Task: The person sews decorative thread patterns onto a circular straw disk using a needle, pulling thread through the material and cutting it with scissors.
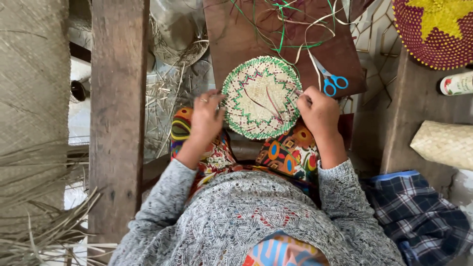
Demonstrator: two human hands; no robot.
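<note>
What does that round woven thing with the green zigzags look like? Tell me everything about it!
The round woven mat is a flat disc plaited from pale straw-like strips. A green border runs round its rim, with a green zigzag ring inside and a few dark red strands across the middle. It faces up over the person's lap. The left hand grips its left edge; the right hand pinches its right edge. Loose green and pale strips trail from its top.
</note>
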